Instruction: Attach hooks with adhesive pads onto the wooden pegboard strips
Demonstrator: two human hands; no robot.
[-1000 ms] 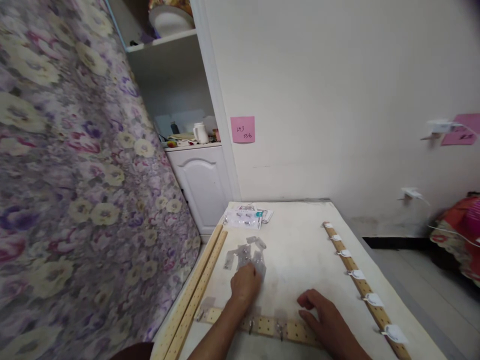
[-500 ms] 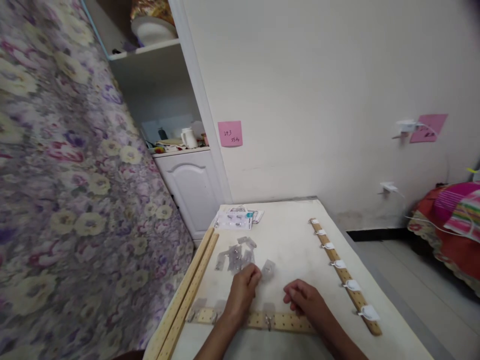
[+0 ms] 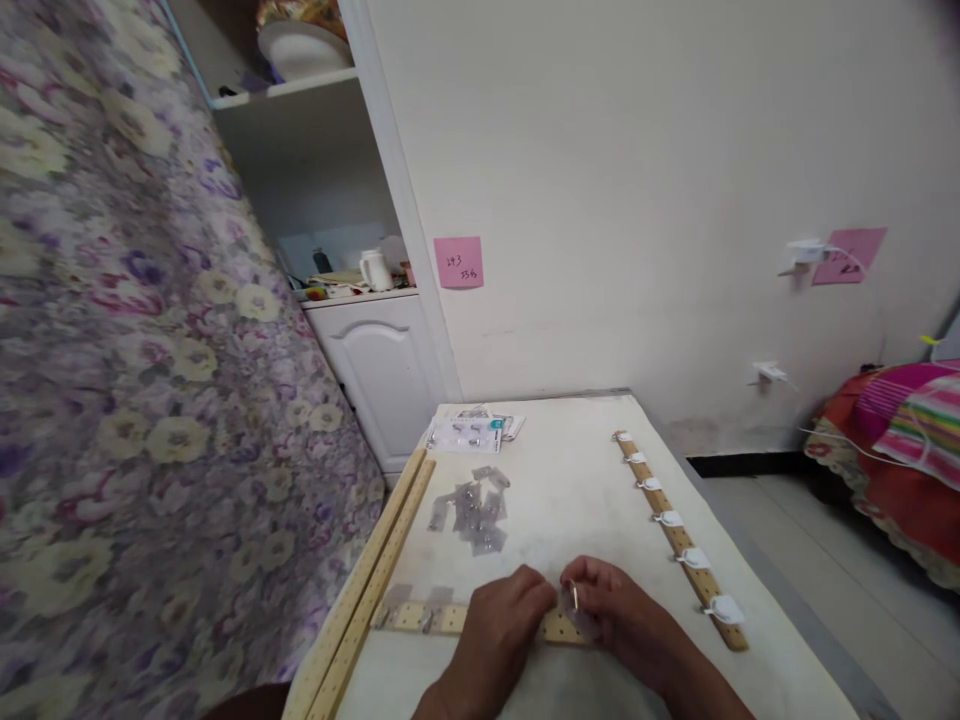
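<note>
Over a perforated wooden strip point(image 3: 450, 618) near the table's front edge, my left hand point(image 3: 502, 632) and my right hand point(image 3: 619, 615) meet. Both pinch one clear adhesive hook point(image 3: 571, 600) with a small metal hook on it. Two similar clear hooks point(image 3: 431, 608) sit on the strip's left part. A pile of loose clear hooks point(image 3: 472, 508) lies on the white table point(image 3: 570, 480) just beyond my hands.
A second wooden strip point(image 3: 679, 540) with several white hooks runs along the table's right side. Two long wooden strips point(image 3: 375, 580) lie along the left edge. A hook package point(image 3: 469, 433) is at the back. Floral fabric point(image 3: 150, 380) hangs left; a white cabinet point(image 3: 375, 360) stands behind.
My left hand left the pile with a clear hook and came back toward me. My right hand rose from the table to meet it over the strip.
</note>
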